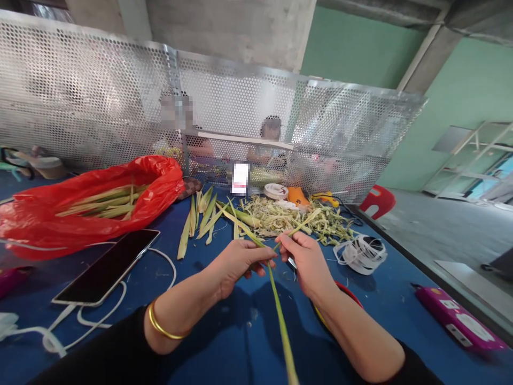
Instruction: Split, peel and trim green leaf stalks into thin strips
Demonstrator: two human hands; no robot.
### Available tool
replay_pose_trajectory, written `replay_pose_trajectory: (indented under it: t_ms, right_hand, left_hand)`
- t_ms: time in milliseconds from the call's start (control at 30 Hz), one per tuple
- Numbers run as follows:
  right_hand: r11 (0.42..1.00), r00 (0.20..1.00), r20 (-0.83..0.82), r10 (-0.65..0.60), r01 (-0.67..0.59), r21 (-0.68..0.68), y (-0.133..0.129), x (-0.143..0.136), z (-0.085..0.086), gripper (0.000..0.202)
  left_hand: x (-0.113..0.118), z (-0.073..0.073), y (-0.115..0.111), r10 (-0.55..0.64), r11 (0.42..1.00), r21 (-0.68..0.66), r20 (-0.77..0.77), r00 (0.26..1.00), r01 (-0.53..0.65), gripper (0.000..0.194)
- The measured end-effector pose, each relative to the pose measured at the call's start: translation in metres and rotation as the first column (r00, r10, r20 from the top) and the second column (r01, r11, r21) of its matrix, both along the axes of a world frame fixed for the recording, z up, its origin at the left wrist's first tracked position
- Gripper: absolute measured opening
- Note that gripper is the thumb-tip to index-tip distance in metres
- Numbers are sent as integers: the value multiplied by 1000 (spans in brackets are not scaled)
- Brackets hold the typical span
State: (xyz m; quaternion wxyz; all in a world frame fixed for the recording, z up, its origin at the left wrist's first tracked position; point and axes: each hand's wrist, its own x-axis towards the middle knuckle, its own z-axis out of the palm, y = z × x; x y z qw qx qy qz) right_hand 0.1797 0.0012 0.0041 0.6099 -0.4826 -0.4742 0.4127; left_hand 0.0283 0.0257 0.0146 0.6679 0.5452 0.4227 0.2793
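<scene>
Over the blue table, my left hand (pixel 240 262) is closed, thumb against fingers, on long green-yellow leaf strips (pixel 281 321). One strip hangs down toward me from the pinch, and another slants up to the left. My right hand (pixel 304 259), close beside it, also pinches a narrow piece (pixel 301 225) that sticks out up and to the right. Where the strips cross between my fingertips is partly hidden. Just beyond my hands lies a heap of shredded pale green strips (pixel 268 214). Several loose leaf pieces (pixel 206 211) are left of the heap.
At the left, a red plastic bag (pixel 160 174) holds more leaves, near a phone (pixel 108 267) with a white cable. White tape rolls (pixel 363 256) and a purple box (pixel 457 315) are on the right. A perforated metal screen (pixel 240 101) stands behind, with people beyond it.
</scene>
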Motion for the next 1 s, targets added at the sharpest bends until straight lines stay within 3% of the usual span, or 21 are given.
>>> replay_pose_trajectory:
  t_ms: [267, 333, 400, 433, 500, 567, 600, 667, 767, 833, 900, 1000]
  right_hand:
    - [1000, 1000, -5, 1, -1, 18, 1, -1, -3, 21]
    - [1000, 998, 64, 8, -8, 9, 1, 1, -2, 23]
    - [998, 969, 244, 28, -14, -60, 0, 5, 1, 32]
    - [997, 923, 385, 10, 21, -76, -1, 8, 4, 38]
    - [989, 736, 664, -128, 147, 28, -5, 12, 10, 48]
    - [945, 546, 771, -328, 201, 259, -10, 13, 17, 44]
    - [930, 515, 776, -364, 159, 330, -12, 12, 20, 37]
    - [944, 571, 773, -276, 8, 331, -14, 8, 21, 20]
    - [982, 736, 676, 5, -132, 136, -11, 1, 17, 14]
    - [996, 860, 509, 50, -80, 38, -9, -2, 12, 19]
    - [1000, 949, 314, 5, 0, -17, -8, -4, 8, 19]
    - [994, 991, 130, 41, -28, -102, -9, -6, 7, 20]
  left_hand:
    - [-3, 5, 0, -29, 999, 11, -63, 998, 30, 21]
    - [-4, 6, 0, -37, 999, 25, -82, 996, 40, 21]
    - [-4, 6, 0, -33, 997, 62, -107, 994, 40, 22]
    - [-5, 7, 0, -20, 996, 82, -119, 993, 30, 22]
    - [-4, 8, -1, 11, 994, 108, -144, 990, 4, 22]
    - [-2, 10, -3, 31, 992, 123, -161, 987, -12, 20]
    - [-1, 10, -5, 27, 991, 130, -165, 986, -5, 19]
    - [3, 8, -9, -21, 988, 149, -159, 987, 45, 17]
    - [6, 2, -13, -131, 971, 182, -126, 983, 153, 17]
    - [7, -1, -14, -173, 958, 209, -125, 977, 196, 15]
    - [6, -2, -13, -186, 942, 253, -154, 970, 221, 16]
    - [3, 3, -12, -219, 925, 267, -205, 954, 270, 18]
